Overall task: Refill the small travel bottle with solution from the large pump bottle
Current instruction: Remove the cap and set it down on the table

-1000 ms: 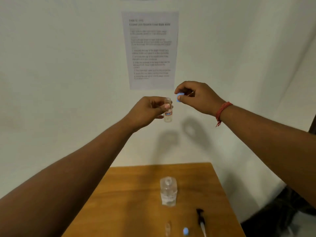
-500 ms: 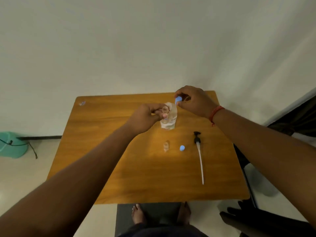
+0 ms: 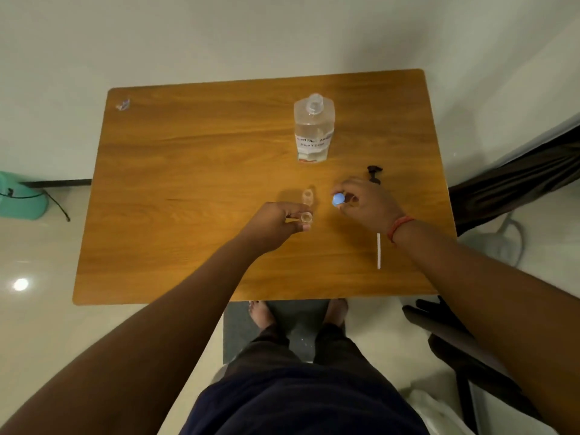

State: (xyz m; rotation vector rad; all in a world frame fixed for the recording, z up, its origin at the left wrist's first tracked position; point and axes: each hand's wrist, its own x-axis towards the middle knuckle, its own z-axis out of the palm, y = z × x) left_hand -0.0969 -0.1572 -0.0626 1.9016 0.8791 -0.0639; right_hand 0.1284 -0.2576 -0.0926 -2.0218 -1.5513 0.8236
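On table (image 3: pixel 188 183), large bottle (image 3: pixel 314 130) (clear liquid), left hand (image 3: pixel 276 222) gripping small bottle (image 3: pixel 306 217)

The table (image 3: pixel 194 183) is warm orange-brown with darker wood grain. At its far side the large bottle (image 3: pixel 314 130) is clear with a white, hand-lettered label. Nearer, a right hand (image 3: pixel 367 204) pinches a pale blue cap (image 3: pixel 338 200); its wrist wears a red thread band (image 3: pixel 399 226). Off the table's left edge sits a mint-green container (image 3: pixel 22 196).
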